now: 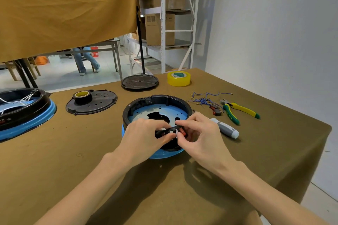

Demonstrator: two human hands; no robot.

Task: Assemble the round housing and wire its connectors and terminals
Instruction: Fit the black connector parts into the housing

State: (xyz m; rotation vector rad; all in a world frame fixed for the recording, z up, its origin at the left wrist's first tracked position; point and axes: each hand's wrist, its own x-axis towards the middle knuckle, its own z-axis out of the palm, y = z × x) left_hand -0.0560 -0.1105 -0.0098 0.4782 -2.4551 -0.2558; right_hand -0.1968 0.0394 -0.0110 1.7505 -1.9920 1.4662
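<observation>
A round black housing (157, 100) with a blue base and a blue inner plate stands in the middle of the table. Over its near rim my left hand (144, 133) grips a black plastic bracket (167, 130). My right hand (199, 133) pinches a small red switch (182, 131) at the bracket's right end. The near wall of the housing is hidden behind both hands. Blue wires with brass terminals (204, 98) lie loose to the right.
A second wired housing (23, 107) sits at the left edge. A black cover (98, 104) carries black tape; another black disc (140, 81) and yellow tape (178, 78) lie farther back. Yellow-green pliers (237, 110), small black-red parts (215, 110) and a grey screwdriver (226, 129) are right.
</observation>
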